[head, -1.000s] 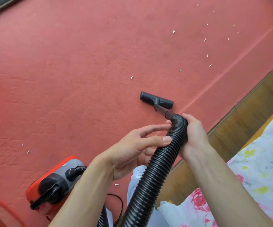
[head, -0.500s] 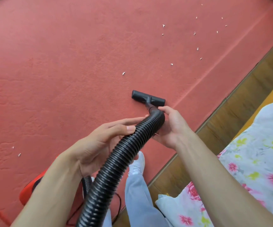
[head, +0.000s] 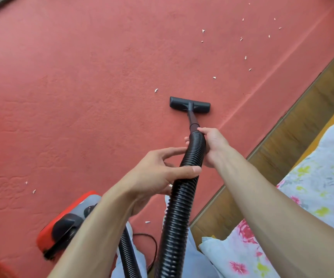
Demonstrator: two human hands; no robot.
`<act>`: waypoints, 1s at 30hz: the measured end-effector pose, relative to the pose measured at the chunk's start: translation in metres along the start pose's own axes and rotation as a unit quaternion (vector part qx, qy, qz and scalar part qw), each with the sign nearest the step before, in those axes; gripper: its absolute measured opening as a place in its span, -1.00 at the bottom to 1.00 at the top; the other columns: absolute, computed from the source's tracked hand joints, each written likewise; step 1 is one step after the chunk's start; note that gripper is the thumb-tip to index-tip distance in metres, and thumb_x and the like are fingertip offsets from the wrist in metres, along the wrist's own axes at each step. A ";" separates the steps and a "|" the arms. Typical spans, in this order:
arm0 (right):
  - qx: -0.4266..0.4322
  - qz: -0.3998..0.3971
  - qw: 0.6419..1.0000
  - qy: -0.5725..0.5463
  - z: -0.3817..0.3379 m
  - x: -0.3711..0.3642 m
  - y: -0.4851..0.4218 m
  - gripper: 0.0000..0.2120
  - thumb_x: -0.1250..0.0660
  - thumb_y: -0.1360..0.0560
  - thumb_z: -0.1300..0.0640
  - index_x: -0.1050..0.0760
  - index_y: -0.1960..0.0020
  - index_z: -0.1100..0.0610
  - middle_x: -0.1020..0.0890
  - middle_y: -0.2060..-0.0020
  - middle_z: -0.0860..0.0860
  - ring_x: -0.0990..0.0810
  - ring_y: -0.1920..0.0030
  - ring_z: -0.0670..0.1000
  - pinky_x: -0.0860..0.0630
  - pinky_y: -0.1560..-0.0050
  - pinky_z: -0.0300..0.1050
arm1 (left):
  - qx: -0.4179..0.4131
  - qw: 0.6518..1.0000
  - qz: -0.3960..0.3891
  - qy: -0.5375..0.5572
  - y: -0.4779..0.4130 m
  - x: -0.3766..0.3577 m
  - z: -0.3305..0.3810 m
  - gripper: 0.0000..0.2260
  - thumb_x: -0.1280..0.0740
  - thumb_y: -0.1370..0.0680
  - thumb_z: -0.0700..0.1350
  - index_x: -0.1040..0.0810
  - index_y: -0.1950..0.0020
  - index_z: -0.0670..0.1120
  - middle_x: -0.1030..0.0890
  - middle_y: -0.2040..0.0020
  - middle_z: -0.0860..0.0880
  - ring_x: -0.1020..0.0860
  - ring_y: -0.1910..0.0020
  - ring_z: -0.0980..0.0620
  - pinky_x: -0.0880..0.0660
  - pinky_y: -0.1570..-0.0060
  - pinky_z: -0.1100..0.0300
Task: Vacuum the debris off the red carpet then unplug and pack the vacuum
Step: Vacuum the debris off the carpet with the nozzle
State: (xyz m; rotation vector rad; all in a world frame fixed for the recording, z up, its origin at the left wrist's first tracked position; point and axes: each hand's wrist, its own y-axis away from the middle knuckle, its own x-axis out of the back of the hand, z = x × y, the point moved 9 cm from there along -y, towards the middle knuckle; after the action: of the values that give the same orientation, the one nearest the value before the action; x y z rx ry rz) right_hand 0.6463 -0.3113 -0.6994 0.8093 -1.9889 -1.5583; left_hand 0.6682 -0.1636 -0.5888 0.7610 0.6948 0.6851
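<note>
The black ribbed hose (head: 182,197) runs up from the red and grey vacuum body (head: 61,227) at lower left. It ends in a short wand (head: 192,118) with a flat, black, T-shaped nozzle (head: 189,104) resting on the red carpet (head: 82,97). The right hand (head: 212,145) is wrapped round the hose's top end. The left hand (head: 158,173) clasps it lower down, thumb across the ribs. White debris flecks (head: 156,90) lie scattered beyond the nozzle.
</note>
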 end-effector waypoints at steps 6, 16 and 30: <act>-0.055 -0.027 0.998 0.019 0.031 0.015 0.023 -0.71 -0.23 -0.55 0.08 -0.50 -0.15 0.25 -0.69 0.25 0.15 -0.62 0.23 0.08 -0.43 -0.31 -0.02 | 0.025 0.993 -0.078 -0.082 0.025 0.012 0.003 -0.51 -0.56 -0.41 -0.06 -0.58 -0.32 0.10 -0.74 0.02 -0.17 -0.69 0.07 -0.11 -0.64 0.10 0.00; 0.007 0.020 0.996 0.085 0.005 -0.010 -0.002 -0.68 -0.17 -0.56 0.11 -0.48 -0.22 0.26 -0.66 0.23 0.17 -0.61 0.31 0.09 -0.57 0.02 -0.01 | 0.007 1.000 0.013 -0.025 0.008 0.016 -0.011 -0.57 -0.54 -0.46 -0.09 -0.57 -0.32 0.05 -0.75 0.05 -0.13 -0.66 0.22 0.00 -0.64 -0.05 -0.14; -0.005 0.059 0.994 0.096 0.009 0.015 0.007 -0.63 -0.17 -0.59 0.15 -0.40 -0.31 0.34 -0.61 0.21 0.25 -0.58 0.47 0.11 -0.58 0.43 -0.12 | 0.023 0.999 0.000 -0.042 0.008 0.005 -0.019 -0.61 -0.57 -0.43 -0.09 -0.59 -0.24 0.02 -0.71 0.12 -0.17 -0.67 0.23 0.00 -0.66 0.06 -0.03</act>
State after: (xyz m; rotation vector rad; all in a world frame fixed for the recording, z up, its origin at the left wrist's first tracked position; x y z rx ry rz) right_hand 0.6287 -0.3142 -0.6941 0.7914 -1.8554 -1.3691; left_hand 0.6544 -0.1484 -0.5938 0.8267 0.6352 0.6348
